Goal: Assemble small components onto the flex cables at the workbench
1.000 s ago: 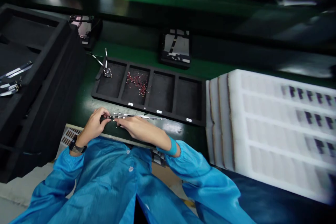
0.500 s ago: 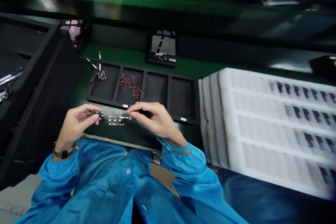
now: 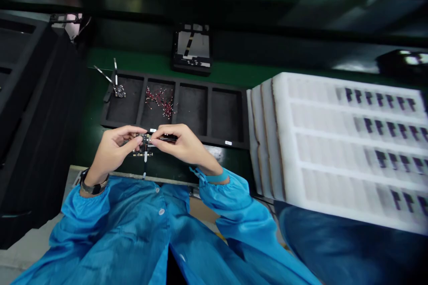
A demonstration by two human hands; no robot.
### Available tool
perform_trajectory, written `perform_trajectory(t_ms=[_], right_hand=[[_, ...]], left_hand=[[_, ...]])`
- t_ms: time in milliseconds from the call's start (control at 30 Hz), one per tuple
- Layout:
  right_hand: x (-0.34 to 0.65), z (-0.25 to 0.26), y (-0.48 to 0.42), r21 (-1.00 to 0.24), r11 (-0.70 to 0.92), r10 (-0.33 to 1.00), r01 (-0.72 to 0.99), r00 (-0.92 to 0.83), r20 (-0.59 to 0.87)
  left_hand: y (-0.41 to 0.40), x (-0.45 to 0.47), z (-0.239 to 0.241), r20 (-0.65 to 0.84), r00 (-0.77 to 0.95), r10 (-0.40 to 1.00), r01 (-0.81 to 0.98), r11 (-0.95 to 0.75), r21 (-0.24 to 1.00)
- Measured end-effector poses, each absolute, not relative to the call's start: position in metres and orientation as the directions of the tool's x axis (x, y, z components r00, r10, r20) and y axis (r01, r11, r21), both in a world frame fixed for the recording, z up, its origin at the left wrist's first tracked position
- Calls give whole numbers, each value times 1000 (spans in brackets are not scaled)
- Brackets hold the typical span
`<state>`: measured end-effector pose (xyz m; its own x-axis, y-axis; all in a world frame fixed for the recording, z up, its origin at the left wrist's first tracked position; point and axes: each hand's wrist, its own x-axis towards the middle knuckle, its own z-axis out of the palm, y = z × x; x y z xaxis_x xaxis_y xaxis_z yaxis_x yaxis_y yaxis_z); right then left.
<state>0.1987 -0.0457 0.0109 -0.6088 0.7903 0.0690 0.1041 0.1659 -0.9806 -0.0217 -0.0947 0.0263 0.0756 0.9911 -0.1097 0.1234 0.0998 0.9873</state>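
Note:
My left hand (image 3: pixel 115 146) is closed, pinching a small dark circuit board (image 3: pixel 146 139). A thin strip like a flat flex cable (image 3: pixel 145 164) runs down from it toward the bench edge. Close on the right, my right hand (image 3: pixel 180 143) is closed around a slim dark tool (image 3: pixel 170 137) that looks like tweezers; its tip is hidden at the fingertips. Both hands' fingertips meet at the small board. Just under them lies a flat board panel (image 3: pixel 138 154) with light pads, partly covered by my hands.
Beyond my hands lies a black divided tray (image 3: pixel 210 113) holding red-wired bits (image 3: pixel 162 101) and a part with strips (image 3: pixel 119 91). A black block with a grey plate (image 3: pixel 193 49) stands behind. White foam trays (image 3: pixel 294 151) are at right, black trays (image 3: pixel 36 111) at left.
My left hand has moved right and brought the small board over the flat panel, up to my right fingertips. The strip now hangs toward me. The whole view has shifted slightly.

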Motion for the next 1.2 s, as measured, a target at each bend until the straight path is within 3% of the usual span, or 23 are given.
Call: perform_trajectory(t_ms=[667, 967, 1200], right_hand=[[197, 5, -42, -975, 84, 753, 207, -654, -74], [199, -6, -36, -993, -36, 731, 110, -675, -101], [193, -8, -37, -993, -25, 721, 116, -686, -99]], left_hand=[[-90, -24, 19, -160, 167, 973, 206, 124, 971], [-92, -21, 16, -212, 154, 965, 128, 193, 973], [-94, -23, 12, -216, 148, 965, 88, 204, 975]])
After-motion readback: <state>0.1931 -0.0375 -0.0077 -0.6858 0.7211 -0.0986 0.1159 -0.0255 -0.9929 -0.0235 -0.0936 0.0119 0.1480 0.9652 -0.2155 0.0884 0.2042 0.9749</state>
